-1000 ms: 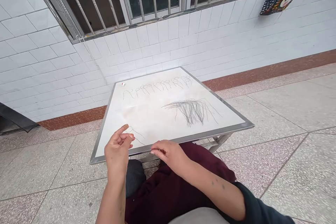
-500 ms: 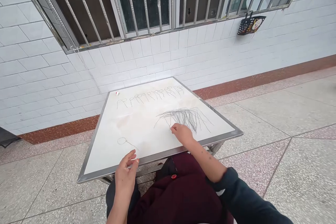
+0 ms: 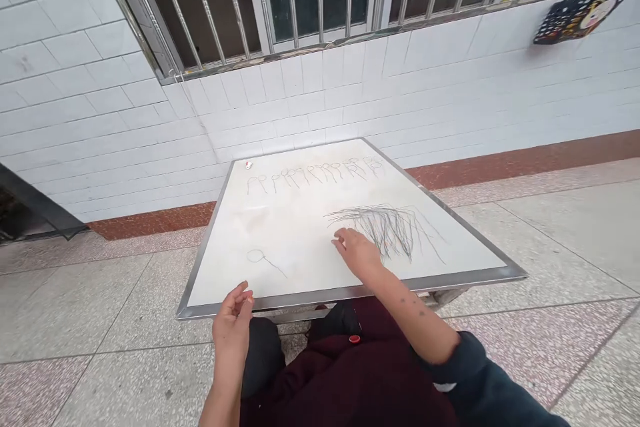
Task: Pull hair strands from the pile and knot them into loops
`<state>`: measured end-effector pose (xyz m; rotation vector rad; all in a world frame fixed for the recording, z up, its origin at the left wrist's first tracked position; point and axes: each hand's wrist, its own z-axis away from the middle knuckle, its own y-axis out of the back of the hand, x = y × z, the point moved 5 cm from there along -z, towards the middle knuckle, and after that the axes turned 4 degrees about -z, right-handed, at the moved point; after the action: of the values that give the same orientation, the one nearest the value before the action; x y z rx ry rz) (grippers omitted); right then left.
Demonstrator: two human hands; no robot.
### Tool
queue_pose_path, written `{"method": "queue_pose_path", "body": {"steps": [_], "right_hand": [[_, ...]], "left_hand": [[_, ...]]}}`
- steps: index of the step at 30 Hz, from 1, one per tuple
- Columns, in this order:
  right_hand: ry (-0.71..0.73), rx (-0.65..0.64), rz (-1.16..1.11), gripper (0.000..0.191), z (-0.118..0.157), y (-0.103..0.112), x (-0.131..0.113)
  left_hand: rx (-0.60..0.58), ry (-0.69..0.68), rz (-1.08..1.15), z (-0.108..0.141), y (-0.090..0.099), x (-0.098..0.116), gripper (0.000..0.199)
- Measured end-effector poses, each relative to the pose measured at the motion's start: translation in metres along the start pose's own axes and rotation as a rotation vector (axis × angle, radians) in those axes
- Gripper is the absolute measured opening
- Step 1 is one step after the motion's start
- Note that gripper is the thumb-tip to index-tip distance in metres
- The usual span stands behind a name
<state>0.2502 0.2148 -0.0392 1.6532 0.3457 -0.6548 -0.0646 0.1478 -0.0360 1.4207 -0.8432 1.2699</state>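
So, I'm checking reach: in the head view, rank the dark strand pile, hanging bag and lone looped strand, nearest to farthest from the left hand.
1. Lone looped strand: near left of the table.
2. Dark strand pile: right side.
3. Hanging bag: far right, by the wall.

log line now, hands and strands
left hand: by table edge | right hand: by strand pile | lone looped strand: on table, left

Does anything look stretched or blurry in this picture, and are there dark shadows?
Head view throughout: the bag near the right edge looks stretched; light looks soft, with a faint shadow on the wall below the bag; the bunched strands show no strong blur.
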Motion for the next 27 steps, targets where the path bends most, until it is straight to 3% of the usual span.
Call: {"method": "queue_pose_path", "body": {"steps": [3, 6, 9, 12, 15, 19, 27], "right_hand": [[0.173, -0.169, -0.075, 0.017, 0.012, -0.047, -0.049], [0.235, -0.249, -0.08, 0.017, 0.016, -0.085, -0.083], [0.24, -0.264, -0.041, 0.013, 0.011, -0.109, -0.099], [0.232, -0.251, -0.003, 0.008, 0.004, -0.118, -0.103], [0.227, -0.212, 0.008, 0.01, 0.007, -0.114, -0.101], [0.279, -0.123, -0.026, 0.012, 0.032, -0.094, -0.103], [0.473, 0.058, -0.235, 0.011, 0.094, -0.041, -0.113]], "left_hand": [[0.037, -0.028, -0.012, -0.004, 0.005, -0.003, 0.057], [0.034, -0.03, 0.0, -0.005, 0.006, -0.009, 0.056], [0.03, -0.009, 0.032, -0.005, 0.007, -0.015, 0.055], [0.047, 0.011, 0.064, -0.004, 0.01, -0.019, 0.056], [0.063, 0.034, 0.125, -0.005, 0.009, -0.019, 0.06], [0.067, 0.071, 0.26, -0.005, -0.004, -0.012, 0.064], [0.071, 0.039, 0.533, 0.01, -0.037, 0.032, 0.048]]}}
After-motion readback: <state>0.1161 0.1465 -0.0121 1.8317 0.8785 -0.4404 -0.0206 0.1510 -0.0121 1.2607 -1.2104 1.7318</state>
